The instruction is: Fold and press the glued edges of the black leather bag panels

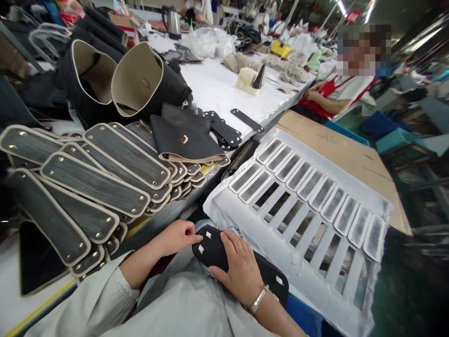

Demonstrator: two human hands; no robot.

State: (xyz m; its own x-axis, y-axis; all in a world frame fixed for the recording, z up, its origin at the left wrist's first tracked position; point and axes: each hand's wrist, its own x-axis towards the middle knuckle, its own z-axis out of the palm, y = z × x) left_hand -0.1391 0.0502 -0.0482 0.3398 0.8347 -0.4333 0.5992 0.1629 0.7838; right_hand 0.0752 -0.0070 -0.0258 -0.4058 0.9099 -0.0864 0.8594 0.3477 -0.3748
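A black oblong bag-base panel (213, 248) with small white tabs lies across my lap. My right hand (238, 267), a metal bangle on the wrist, lies on top of it with fingers curled over its edge, pressing it down. My left hand (177, 236) pinches the panel's left end with closed fingers. To the right is a white slotted rack (298, 243); several grey base panels with cream edges (308, 185) lie in its upper slots.
A fanned stack of cream-edged dark base panels (91, 182) covers the table at left. Behind it stand open black bag bodies (140, 84) and a folded black flap piece (185, 138). A cardboard sheet (336, 150) lies beyond the rack. Another person in red (336, 93) sits far right.
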